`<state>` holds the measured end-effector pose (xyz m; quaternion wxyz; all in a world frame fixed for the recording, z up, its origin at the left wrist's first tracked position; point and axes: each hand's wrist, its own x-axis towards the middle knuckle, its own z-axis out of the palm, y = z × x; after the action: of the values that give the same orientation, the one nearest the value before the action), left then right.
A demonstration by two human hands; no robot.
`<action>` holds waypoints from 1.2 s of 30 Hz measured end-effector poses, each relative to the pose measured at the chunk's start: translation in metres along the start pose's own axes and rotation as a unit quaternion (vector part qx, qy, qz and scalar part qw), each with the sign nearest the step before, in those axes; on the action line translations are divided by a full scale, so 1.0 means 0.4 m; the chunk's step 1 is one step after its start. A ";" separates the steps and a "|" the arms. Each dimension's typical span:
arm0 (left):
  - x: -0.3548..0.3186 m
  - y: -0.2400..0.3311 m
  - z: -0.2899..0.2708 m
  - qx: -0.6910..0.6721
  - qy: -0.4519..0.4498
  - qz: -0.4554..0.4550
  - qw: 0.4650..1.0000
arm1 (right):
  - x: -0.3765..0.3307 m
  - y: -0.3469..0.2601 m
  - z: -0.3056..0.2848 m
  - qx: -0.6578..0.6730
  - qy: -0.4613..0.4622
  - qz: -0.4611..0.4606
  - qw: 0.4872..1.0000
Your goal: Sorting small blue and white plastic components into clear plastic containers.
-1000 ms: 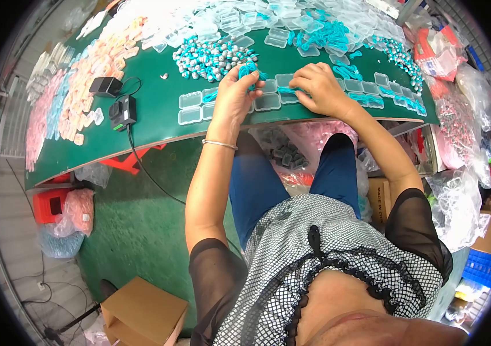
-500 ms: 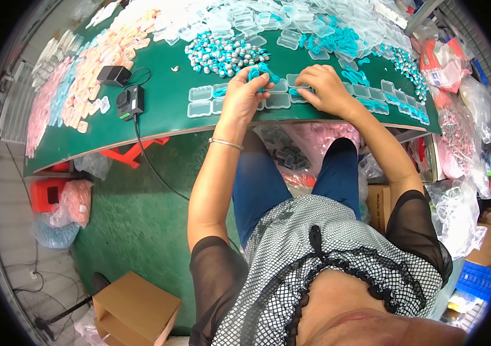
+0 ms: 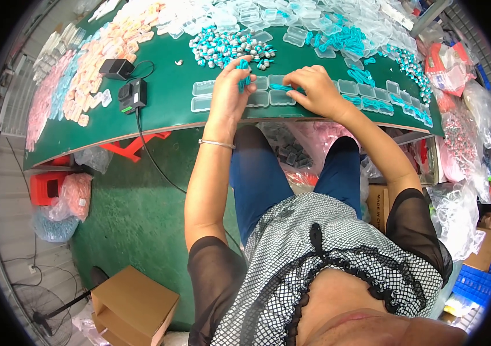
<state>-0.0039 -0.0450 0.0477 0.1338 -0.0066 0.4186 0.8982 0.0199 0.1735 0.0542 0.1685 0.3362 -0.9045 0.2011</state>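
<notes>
Honestly, that left hand (image 3: 233,87) looks pretty full: fingers closed around a bunch of teal cords (image 3: 243,78), held up by the clear boxes (image 3: 203,104) on the green table (image 3: 167,95). The right hand (image 3: 316,91) is over the boxes, thumb and fingertips bent down at another teal cord (image 3: 280,87). Can't tell from here if it's pinched or only touched.

My worry is tangles. If those loops are hooked together, tugging one could drag out several and scatter extras across the boxes. Those sit edge to edge, so a bump could shove a neighbour crooked too. Plus the pile of teal-and-white balls (image 3: 228,49) is just past the left hand, so a stray knuckle might send some rolling. And that black cable (image 3: 139,124) droops off the front edge; a snagged leg could yank the black gadget (image 3: 132,95) down.
</notes>
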 end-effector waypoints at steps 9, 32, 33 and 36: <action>-0.037 0.003 -0.011 0.185 -0.001 0.038 0.982 | 0.006 -0.014 0.021 -0.050 0.025 -0.046 0.997; -0.012 0.005 -0.039 0.717 -0.067 0.192 0.667 | 0.026 -0.007 0.042 0.007 -0.044 -0.004 0.999; -0.013 0.009 -0.038 0.714 -0.087 0.202 0.665 | 0.027 -0.008 0.040 0.007 -0.044 -0.004 0.999; -0.008 0.017 -0.060 0.664 -0.116 0.234 0.700 | 0.042 -0.014 0.035 0.009 -0.020 -0.019 1.000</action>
<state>-0.0049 -0.0679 0.0377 -0.0636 0.2868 0.8757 0.3833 0.0090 0.1538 0.0510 0.1513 0.3584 -0.8994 0.1995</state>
